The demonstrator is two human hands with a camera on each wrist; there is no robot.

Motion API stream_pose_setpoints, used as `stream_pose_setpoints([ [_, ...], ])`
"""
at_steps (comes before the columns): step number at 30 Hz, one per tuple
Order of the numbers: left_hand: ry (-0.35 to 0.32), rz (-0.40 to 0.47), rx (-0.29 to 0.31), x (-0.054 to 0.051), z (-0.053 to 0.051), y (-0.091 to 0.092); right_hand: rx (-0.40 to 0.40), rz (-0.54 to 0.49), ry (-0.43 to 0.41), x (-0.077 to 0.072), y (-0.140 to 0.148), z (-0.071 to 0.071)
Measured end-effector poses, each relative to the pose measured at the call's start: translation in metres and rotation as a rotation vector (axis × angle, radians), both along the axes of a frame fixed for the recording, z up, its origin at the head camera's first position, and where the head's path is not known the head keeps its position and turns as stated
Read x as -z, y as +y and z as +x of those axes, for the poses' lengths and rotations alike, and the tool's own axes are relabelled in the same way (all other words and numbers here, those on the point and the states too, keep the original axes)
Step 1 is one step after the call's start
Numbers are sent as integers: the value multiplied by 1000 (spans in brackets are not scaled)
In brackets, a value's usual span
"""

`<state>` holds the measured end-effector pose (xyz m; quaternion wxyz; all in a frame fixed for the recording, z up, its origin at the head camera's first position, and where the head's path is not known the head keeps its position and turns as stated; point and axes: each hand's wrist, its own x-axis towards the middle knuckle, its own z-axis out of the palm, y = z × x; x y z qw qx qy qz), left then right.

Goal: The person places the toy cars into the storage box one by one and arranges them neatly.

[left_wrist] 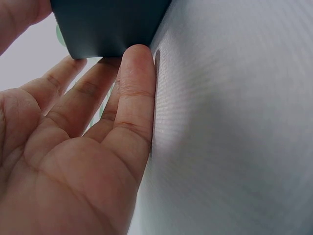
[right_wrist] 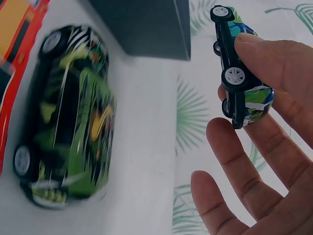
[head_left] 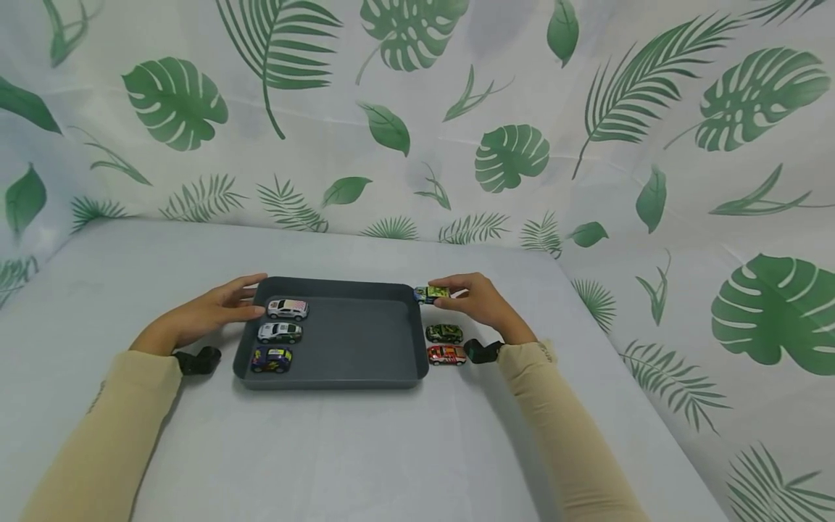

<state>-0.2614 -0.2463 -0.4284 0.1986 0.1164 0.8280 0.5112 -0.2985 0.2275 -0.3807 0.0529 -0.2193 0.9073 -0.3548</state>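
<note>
Near the right end of the dark grey tray [head_left: 352,341], my right hand [head_left: 483,301] pinches a yellow, green and blue toy car [head_left: 430,294] between thumb and fingers. The right wrist view shows this toy car [right_wrist: 244,73] held off the table, wheels toward the camera, ring and little fingers spread free. My left hand [head_left: 205,315] touches the tray's left end, its fairly straight fingers against the outer wall [left_wrist: 107,34]. Inside the tray along the left stand a white-and-pink toy car [head_left: 288,309], a white-and-green toy car [head_left: 280,333] and a purple-blue toy car [head_left: 271,359].
Right of the tray, a green camouflage toy car [head_left: 444,333] and a red toy car [head_left: 446,355] stand on the white-covered table [head_left: 326,449]. A leaf-patterned cloth [head_left: 430,145] hangs behind and along the right side.
</note>
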Motion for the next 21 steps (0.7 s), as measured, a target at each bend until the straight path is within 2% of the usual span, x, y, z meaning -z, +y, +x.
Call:
stream_pose_setpoints([
  [21, -3, -2, -14, 1, -1, 1, -75, -80, -61, -4, -41, 1],
])
